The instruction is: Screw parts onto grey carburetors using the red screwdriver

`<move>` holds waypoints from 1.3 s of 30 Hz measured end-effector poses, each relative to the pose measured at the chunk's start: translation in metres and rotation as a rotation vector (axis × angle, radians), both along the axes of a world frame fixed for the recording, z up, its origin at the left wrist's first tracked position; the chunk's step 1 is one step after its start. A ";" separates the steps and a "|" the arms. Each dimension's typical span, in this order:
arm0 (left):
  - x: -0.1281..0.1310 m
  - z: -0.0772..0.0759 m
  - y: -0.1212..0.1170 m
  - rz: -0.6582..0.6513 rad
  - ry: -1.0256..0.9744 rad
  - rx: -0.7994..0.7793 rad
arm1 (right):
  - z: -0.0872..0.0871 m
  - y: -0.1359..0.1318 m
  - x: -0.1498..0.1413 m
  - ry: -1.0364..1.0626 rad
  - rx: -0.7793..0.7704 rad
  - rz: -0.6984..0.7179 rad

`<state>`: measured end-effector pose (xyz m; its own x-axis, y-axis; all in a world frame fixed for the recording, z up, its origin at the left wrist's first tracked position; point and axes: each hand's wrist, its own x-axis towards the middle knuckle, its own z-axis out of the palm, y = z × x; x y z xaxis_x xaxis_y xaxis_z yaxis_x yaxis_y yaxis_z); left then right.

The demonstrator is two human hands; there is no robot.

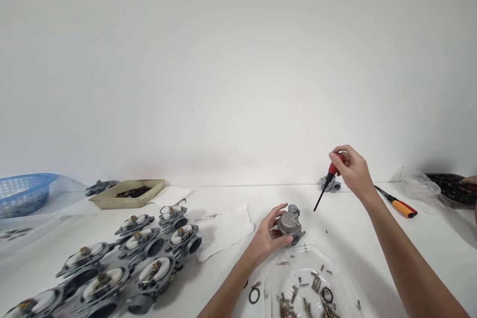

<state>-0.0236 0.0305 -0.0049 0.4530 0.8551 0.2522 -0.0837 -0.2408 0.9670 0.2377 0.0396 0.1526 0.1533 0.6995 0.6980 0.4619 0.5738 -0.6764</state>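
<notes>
A grey metal carburetor (289, 223) sits on the white table, bowl side up. Around its left side wrap the fingers and thumb of my left hand (269, 232). Off to the right and higher up, my right hand (351, 168) grips a screwdriver (330, 179) by its red handle. The black shaft slants down to the left, and its tip is in the air, apart from the carburetor. Just below the carburetor lies a clear plastic tray (345, 278) with small brass parts, screws and a black ring.
Several opened carburetors (137, 243) stand at the left. Behind them are a beige tray (122, 200) and a blue basket (28, 194). A white cloth (227, 228) lies mid-table. Another carburetor (330, 185), an orange-handled tool (400, 206) and a dark bin (452, 186) are right, with another person's hand (470, 180).
</notes>
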 end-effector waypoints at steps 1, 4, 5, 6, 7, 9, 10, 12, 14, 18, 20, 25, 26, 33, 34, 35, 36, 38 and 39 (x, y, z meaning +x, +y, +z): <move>-0.001 -0.001 0.000 -0.017 -0.010 -0.003 | 0.000 -0.001 -0.006 -0.046 0.011 0.022; -0.001 -0.003 0.001 -0.032 -0.024 -0.004 | -0.006 -0.004 -0.021 -0.166 -0.004 0.118; 0.000 -0.003 0.001 -0.025 -0.023 -0.005 | -0.008 -0.005 -0.025 -0.196 -0.017 0.148; 0.000 -0.003 0.000 -0.017 -0.021 -0.007 | -0.011 -0.006 -0.028 -0.220 -0.032 0.177; 0.001 -0.002 0.000 -0.009 -0.021 -0.011 | -0.013 -0.006 -0.032 -0.238 -0.045 0.201; 0.002 0.000 -0.001 -0.004 -0.025 -0.024 | -0.018 -0.007 -0.037 -0.256 -0.058 0.242; 0.003 0.001 -0.002 -0.005 -0.028 -0.028 | -0.020 -0.007 -0.039 -0.259 -0.060 0.257; 0.004 0.003 -0.004 -0.004 -0.032 -0.033 | -0.023 -0.007 -0.042 -0.260 -0.054 0.279; 0.004 0.004 -0.005 -0.010 -0.036 -0.032 | -0.024 -0.007 -0.044 -0.260 -0.039 0.284; 0.004 0.002 -0.005 -0.014 -0.042 -0.026 | -0.022 -0.010 -0.045 -0.272 -0.018 0.268; 0.004 0.001 -0.005 -0.010 -0.039 -0.028 | -0.022 -0.010 -0.045 -0.290 -0.020 0.253; 0.004 0.004 -0.005 -0.025 -0.038 -0.028 | -0.024 -0.008 -0.045 -0.319 -0.033 0.241; 0.003 0.004 -0.006 -0.028 -0.039 -0.027 | -0.024 -0.007 -0.044 -0.316 -0.036 0.240; 0.002 0.003 -0.005 -0.034 -0.028 -0.031 | -0.022 -0.006 -0.041 -0.265 -0.021 0.208; 0.002 0.002 -0.004 -0.035 -0.031 -0.032 | -0.022 -0.007 -0.040 -0.261 -0.019 0.205; 0.002 0.002 -0.004 -0.040 -0.036 -0.032 | -0.021 -0.007 -0.040 -0.259 -0.019 0.203; 0.002 0.001 -0.004 -0.047 -0.044 -0.033 | -0.021 -0.007 -0.040 -0.261 -0.020 0.203; 0.002 0.000 -0.003 -0.056 -0.056 -0.036 | -0.021 -0.007 -0.041 -0.273 -0.023 0.207; 0.002 0.000 -0.003 -0.056 -0.059 -0.038 | -0.022 -0.007 -0.042 -0.278 -0.025 0.210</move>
<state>-0.0212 0.0277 -0.0049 0.4861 0.8380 0.2477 -0.1529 -0.1975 0.9683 0.1962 0.0323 0.1309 -0.1899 0.7128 0.6751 0.5040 0.6609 -0.5561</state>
